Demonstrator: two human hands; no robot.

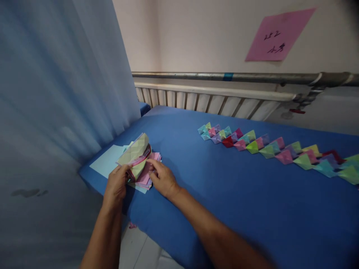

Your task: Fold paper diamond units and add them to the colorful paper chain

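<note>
On the left part of the blue surface, my left hand (pixel 116 183) grips a bundle of creased paper sheets (pixel 136 149) by its near edge. A pale yellow-green sheet lies outermost, with pink and darker edges showing inside the bundle. Beneath it rests a stack of coloured paper (pixel 146 175), mostly pink on top. My right hand (pixel 162 178) is at the bundle's right side, forefinger reaching to the paper edges and thumb apart from it. Whether that fingertip touches a sheet I cannot tell. A large pale blue sheet (pixel 104 161) extends left from under the stack.
Several folded paper pieces (pixel 252 147) in many colours stand in a long double row across the bed-like blue surface (pixel 213 198). A light blue curtain (pixel 56 93) hangs at left. Behind are a radiator (pixel 193 101), a metal pipe (pixel 196 76) and a pink wall note (pixel 277 37).
</note>
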